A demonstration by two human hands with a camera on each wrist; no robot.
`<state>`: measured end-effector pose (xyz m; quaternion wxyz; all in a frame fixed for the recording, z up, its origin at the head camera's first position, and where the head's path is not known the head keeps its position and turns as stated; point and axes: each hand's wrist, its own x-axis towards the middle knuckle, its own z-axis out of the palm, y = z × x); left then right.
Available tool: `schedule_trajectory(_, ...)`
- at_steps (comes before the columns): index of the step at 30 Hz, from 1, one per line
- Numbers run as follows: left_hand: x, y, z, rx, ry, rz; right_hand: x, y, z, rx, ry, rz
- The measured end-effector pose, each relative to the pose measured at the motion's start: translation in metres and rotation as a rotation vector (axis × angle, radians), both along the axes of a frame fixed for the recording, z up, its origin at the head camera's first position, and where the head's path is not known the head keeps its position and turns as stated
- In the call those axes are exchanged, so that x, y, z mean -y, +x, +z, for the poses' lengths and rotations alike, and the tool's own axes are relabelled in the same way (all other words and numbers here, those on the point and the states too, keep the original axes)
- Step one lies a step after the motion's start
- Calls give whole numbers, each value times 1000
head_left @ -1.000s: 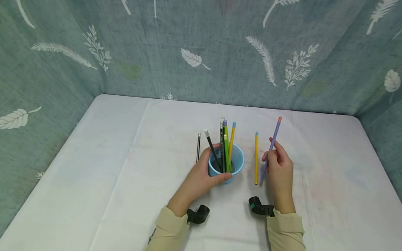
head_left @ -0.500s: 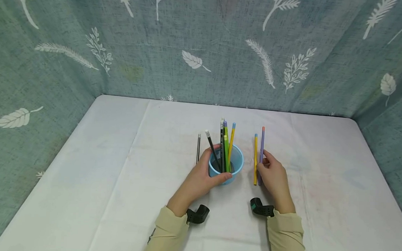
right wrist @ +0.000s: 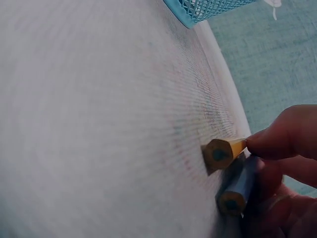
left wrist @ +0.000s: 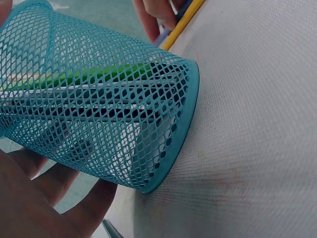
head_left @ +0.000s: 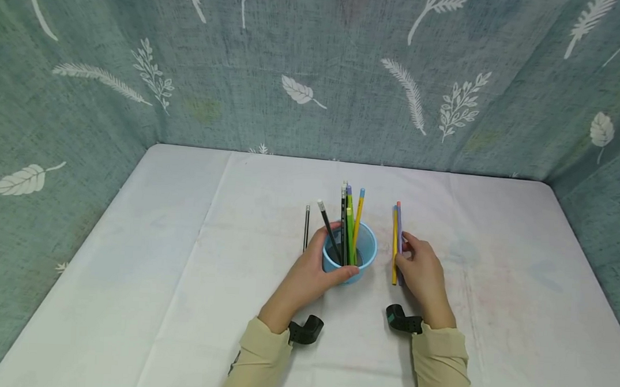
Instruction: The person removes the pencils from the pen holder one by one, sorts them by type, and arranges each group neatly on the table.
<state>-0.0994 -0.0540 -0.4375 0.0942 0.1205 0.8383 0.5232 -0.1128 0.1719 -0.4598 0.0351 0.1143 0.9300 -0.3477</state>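
My left hand (head_left: pixel 306 274) grips a light blue mesh pencil cup (head_left: pixel 368 251) by its left side, thumb along the near rim. The cup stands upright on the table. In it lean a black pencil (head_left: pixel 328 223), a green pencil (head_left: pixel 350 235), a yellow pencil with a blue end (head_left: pixel 359 207) and several others. To the right, a second yellow pencil (head_left: pixel 394 243) lies flat. Close along its right side is a purple pencil (head_left: pixel 399 217) with a red-orange end, held by my right hand (head_left: pixel 423 270). In the right wrist view the thumb tip is right at the yellow pencil (right wrist: pixel 223 151).
Left of the cup, a black pencil (head_left: pixel 306 225) lies on the white-covered table (head_left: pixel 191 304), partly hidden by the left hand. A leaf-patterned grey-green curtain (head_left: pixel 339 125) hangs around the back and sides. Each wrist wears a black camera mount (head_left: pixel 306 330).
My right hand has moved left and lowered the tilted purple pencil to the table, then slid it close against the yellow one. The left hand and cup stay in place.
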Motion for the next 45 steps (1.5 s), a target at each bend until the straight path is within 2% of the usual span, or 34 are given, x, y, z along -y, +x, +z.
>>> schedule_trajectory(6,0,1,1,5,-1,2,1,1,1,6,-12,-11)
schedule_trajectory(12,0,1,2,13,1,7,1,1,2,-23,-51,-48)
schedule_trajectory(23,-1,3,2,3,1,22,6,5,10,-162,-203,-114)
schedule_trajectory(29,-3,2,3,-17,3,28,13,6,17,-270,-282,-83)
schedule_trajectory(32,-3,2,3,-8,1,25,15,3,8,-333,-309,-76)
schedule_trajectory(36,-2,3,3,5,-5,23,14,-3,-14,-368,-360,-59)
schedule_trajectory(38,-2,3,3,10,-7,26,13,-3,-16,-365,-429,-28)
schedule_trajectory(40,-2,3,4,11,-9,28,13,-6,-23,-379,-441,-24)
schedule_trajectory(43,-1,3,4,15,-14,33,12,-11,-33,-403,-425,-12)
schedule_trajectory(45,-1,3,4,14,-16,35,13,-14,-41,-422,-365,-24)
